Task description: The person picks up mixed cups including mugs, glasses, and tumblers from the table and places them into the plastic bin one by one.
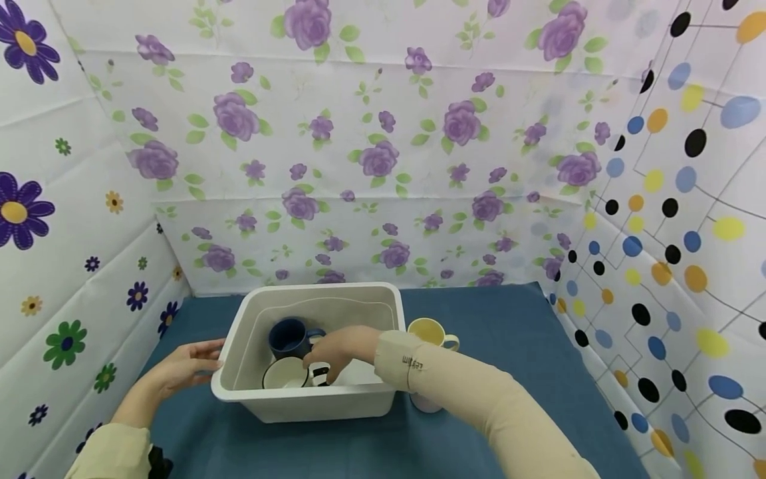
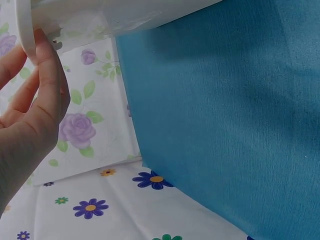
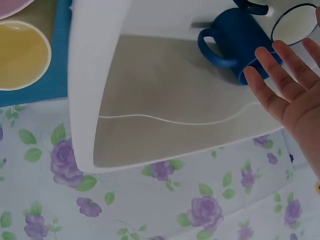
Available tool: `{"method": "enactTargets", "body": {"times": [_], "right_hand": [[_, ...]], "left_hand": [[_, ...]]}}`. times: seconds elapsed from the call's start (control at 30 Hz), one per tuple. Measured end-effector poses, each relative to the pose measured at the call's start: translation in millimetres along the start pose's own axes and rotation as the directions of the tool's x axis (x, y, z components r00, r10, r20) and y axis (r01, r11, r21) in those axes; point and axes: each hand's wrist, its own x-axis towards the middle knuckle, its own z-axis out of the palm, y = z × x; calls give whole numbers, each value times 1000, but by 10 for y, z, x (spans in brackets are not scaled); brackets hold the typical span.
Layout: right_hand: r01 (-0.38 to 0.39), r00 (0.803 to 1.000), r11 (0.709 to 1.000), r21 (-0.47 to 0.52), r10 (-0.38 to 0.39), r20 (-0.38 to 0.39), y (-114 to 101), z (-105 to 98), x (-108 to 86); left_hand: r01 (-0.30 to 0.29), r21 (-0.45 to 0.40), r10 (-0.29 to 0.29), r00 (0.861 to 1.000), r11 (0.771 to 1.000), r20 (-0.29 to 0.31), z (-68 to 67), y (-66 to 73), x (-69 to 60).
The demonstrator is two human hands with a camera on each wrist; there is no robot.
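— Holding what with the left hand (image 1: 179,368)?

— Pinching the white bin (image 1: 326,407) by its left rim, between thumb and fingers, at the lower left of the head view and the upper left of the left wrist view.

— And with the right hand (image 1: 342,347)?

— Reaching down into the bin, below the centre of the head view. Released, by the look of it, with fingers (image 3: 267,97) stretched out at the right edge of the right wrist view.

— Touching any mug?

— Impossible to tell for certain. Right beside the black-and-white handle (image 1: 320,374) of the dark-rimmed white mug (image 1: 286,376), inside the bin, left of the lower centre of the head view.

— And just behind that?

— On to the blue mug (image 1: 288,338), also inside the bin, with handle turned toward the right of the frame.

— Farther out?

— Past the bin's right side, to a yellow mug (image 1: 426,330), then lower in the frame to a pinkish cup (image 1: 426,404), mostly hidden by the cream sleeve (image 1: 479,392).

— Underneath?

— Down to a blue cloth (image 1: 497,332), across the lower part of the head view.

— Beyond?

— Up to a sheet of purple roses (image 1: 359,120) across the top, and to a dotted sheet (image 1: 658,266) at the right edge.
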Motion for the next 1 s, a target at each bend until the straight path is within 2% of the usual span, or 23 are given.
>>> {"method": "enactTargets", "body": {"times": [0.2, 0.33, 0.43, 0.6, 0.73, 1.0], "right_hand": [[10, 999, 1000, 1, -10, -52, -20, -8, -190], [22, 992, 999, 23, -19, -126, -21, 35, -322], [31, 974, 999, 24, -25, -223, -13, 81, -418], [11, 929, 1000, 29, 0, -371, 4, 125, -530], [-12, 910, 999, 48, 31, -414, -3, 128, -593], [-54, 880, 996, 75, 83, -467, 45, 228, -694]], "left_hand": [[2, -4, -2, 1000, 1000, 1, 24, -9, -1], [1, 14, -1, 1000, 1000, -5, 22, -7, -2], [7, 23, -7, 1000, 1000, -13, 15, 2, -8], [23, 18, -23, 1000, 1000, -14, -18, 2, -22], [38, 10, -38, 999, 999, -10, -41, 3, -30], [30, 8, -30, 1000, 1000, 4, -5, 8, -19]]}}
